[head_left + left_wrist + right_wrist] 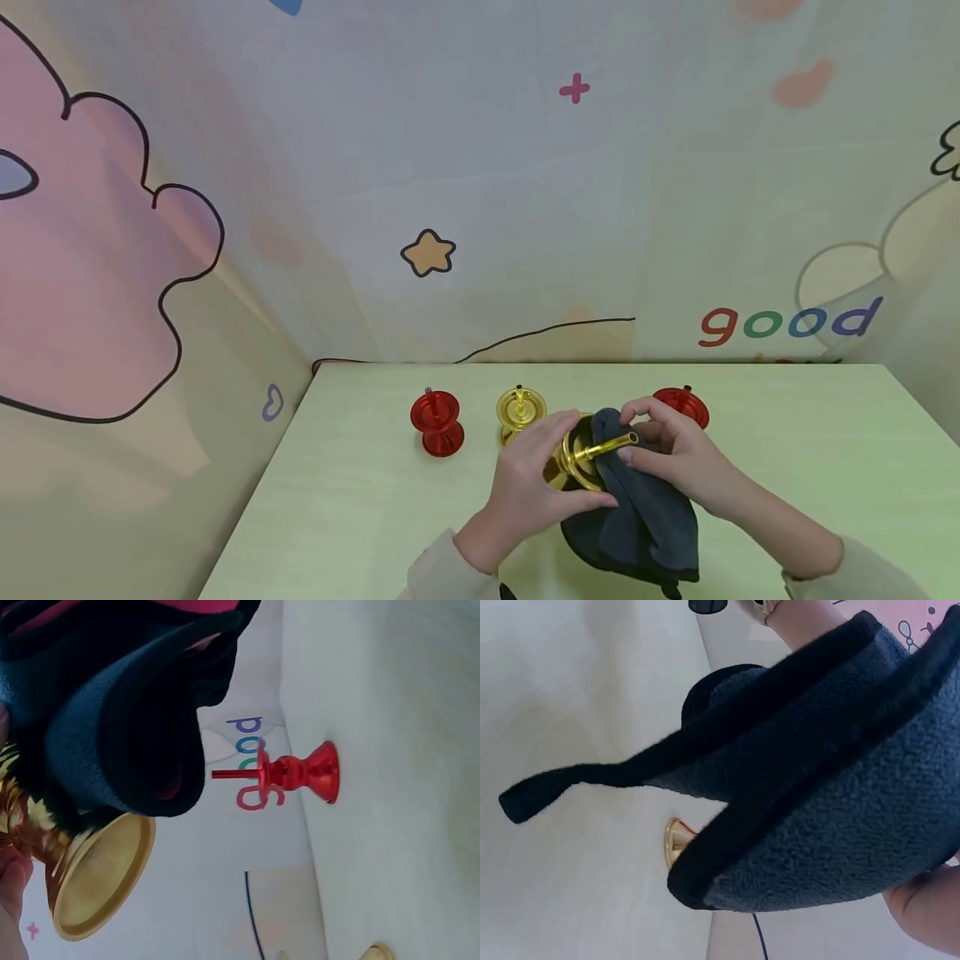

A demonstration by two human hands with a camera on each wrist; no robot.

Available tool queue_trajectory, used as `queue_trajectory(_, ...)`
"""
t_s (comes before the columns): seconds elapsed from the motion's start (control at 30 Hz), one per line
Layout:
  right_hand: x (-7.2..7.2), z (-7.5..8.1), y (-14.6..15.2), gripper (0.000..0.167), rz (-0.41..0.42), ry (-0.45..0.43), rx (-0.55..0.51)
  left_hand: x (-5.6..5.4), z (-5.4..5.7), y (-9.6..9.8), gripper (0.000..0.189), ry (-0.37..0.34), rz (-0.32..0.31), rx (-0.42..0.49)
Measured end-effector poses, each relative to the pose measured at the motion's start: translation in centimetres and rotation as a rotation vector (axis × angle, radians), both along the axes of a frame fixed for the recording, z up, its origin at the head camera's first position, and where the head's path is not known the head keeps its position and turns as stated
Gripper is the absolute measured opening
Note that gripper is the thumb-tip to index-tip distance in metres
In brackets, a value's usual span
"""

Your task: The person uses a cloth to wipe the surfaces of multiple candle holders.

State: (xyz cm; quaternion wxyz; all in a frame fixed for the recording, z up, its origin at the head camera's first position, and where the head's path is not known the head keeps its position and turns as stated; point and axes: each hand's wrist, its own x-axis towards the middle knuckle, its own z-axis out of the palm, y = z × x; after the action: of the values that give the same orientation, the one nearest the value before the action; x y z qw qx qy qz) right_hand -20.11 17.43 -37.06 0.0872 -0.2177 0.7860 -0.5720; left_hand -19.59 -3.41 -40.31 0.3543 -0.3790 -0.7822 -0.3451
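Observation:
In the head view my left hand (pixel 525 483) grips a shiny gold candlestick (pixel 579 460), tilted so its thin stem points right. Its wide round base (pixel 105 877) shows in the left wrist view. A dark blue-grey cloth (pixel 645 525) with black edging drapes down beside the candlestick and touches its dish. My right hand (pixel 678 458) pinches the cloth near the stem's tip. Folds of the cloth (pixel 840 802) fill much of the right wrist view and hide most of the right fingers there.
Behind the hands stand a red candlestick (pixel 438 423) at left, a gold one (pixel 521 408) in the middle and another red one (pixel 681 405), partly hidden by my right hand. All are on the pale table (pixel 337 517). A printed curtain (pixel 480 167) hangs behind the table.

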Motion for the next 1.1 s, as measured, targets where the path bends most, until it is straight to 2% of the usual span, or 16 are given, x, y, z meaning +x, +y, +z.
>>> queue_trajectory(0.23, -0.1, 1.1, -0.1, 0.029, 0.09, 0.072, 0.019, 0.2, 1.0, -0.5, 0.082, 0.036, -0.018, -0.008)
queue_trajectory(0.4, -0.6, 1.7, 0.1, 0.027, 0.238, 0.107, -0.003, 0.5, 1.5, -0.6, 0.081, 0.047, -0.039, 0.005)
queue_trajectory(0.47, -0.8, 2.0, 0.3, 0.027, 0.293, 0.124, -0.002, 0.6, 1.7, -0.7, 0.081, 0.013, -0.08, 0.018)
queue_trajectory(0.53, -0.9, 2.3, 0.4, 0.027, 0.34, 0.128, 0.012, 0.6, 1.9, -0.8, 0.08, -0.067, -0.157, 0.024)
queue_trajectory(0.57, -0.9, 2.4, 0.4, 0.027, 0.36, 0.124, 0.024, 0.7, 1.9, -0.9, 0.079, -0.13, -0.204, 0.024)
queue_trajectory(0.67, -1.0, 2.6, 0.5, 0.026, 0.4, 0.11, 0.048, 0.6, 1.9, -1.1, 0.077, -0.366, -0.33, 0.044)
queue_trajectory(0.73, -1.1, 2.5, 0.6, 0.024, 0.376, 0.105, 0.055, 0.6, 1.6, -1.1, 0.076, -0.498, -0.351, 0.066)
queue_trajectory(0.77, -1.2, 2.4, 0.6, 0.023, 0.348, 0.114, 0.052, 0.6, 1.4, -1.0, 0.076, -0.533, -0.338, 0.077)
queue_trajectory(0.83, -1.4, 2.0, 0.7, 0.021, 0.266, 0.121, 0.037, 0.7, 0.8, -0.8, 0.075, -0.535, -0.277, 0.094)
queue_trajectory(0.97, -1.4, 1.1, 0.7, 0.019, 0.098, 0.098, -0.005, 0.9, -0.5, 0.0, 0.074, -0.392, -0.079, 0.07)
queue_trajectory(1.03, -1.3, 0.7, 0.5, 0.019, 0.042, 0.063, -0.025, 1.0, -0.7, 0.3, 0.076, -0.365, 0.007, 0.042)
queue_trajectory(1.1, -1.2, 0.4, 0.3, 0.019, -0.002, 0.03, -0.042, 1.0, -0.8, 0.6, 0.079, -0.374, 0.066, 0.004)
